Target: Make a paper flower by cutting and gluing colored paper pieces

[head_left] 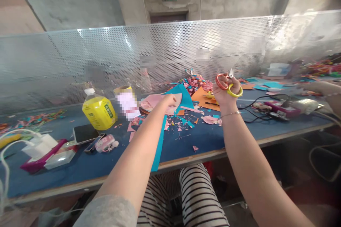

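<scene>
My left hand [167,101] pinches a sheet of teal paper [178,96] with a pink sheet [154,101] behind it, held up over the blue table [128,156]. A long teal strip hangs down from it toward the table edge. My right hand [223,94] is raised to the right of the paper, fingers through the red and yellow handles of small scissors [229,84], blades pointing up. A thin bracelet circles my right wrist.
Paper scraps [186,124] litter the table. An orange sheet [204,98] and a pile of coloured cuttings [197,82] lie behind. A yellow bottle [98,111], phone [84,133], pink case [105,143], charger cables and a glue gun [279,109] are around. Another person's arm [323,90] is at right.
</scene>
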A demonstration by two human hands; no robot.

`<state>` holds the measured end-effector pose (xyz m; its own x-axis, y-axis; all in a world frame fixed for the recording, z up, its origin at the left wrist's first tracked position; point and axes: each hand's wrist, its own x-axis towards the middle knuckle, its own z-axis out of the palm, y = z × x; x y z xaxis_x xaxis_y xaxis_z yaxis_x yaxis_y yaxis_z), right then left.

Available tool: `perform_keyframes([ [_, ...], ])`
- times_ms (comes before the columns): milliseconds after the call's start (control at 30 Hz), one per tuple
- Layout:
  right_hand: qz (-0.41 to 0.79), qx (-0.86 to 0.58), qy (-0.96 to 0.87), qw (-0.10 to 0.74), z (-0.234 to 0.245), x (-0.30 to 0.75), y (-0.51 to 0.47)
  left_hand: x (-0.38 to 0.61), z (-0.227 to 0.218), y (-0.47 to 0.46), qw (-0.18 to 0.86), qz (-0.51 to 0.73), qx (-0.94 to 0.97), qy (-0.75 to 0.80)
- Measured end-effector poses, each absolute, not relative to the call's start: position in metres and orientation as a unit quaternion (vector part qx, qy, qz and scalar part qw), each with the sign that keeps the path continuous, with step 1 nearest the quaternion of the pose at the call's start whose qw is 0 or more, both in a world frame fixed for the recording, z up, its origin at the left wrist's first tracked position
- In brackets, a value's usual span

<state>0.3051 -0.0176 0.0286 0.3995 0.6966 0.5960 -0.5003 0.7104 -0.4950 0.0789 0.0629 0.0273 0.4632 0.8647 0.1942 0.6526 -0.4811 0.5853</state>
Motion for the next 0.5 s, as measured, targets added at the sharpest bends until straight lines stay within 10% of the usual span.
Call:
perform_keyframes([
  [300, 0.378, -0.174, -0.44, 0.796, 0.027, 0.298, -0.008, 0.109, 0.071, 0.056, 0.119, -0.011, 0.886, 0.448],
  [500, 0.473, -0.18, -0.435, 0.744, 0.028, 0.285, -0.01, 0.094, 0.086, 0.043, -0.06, 0.117, 0.891, 0.434],
])
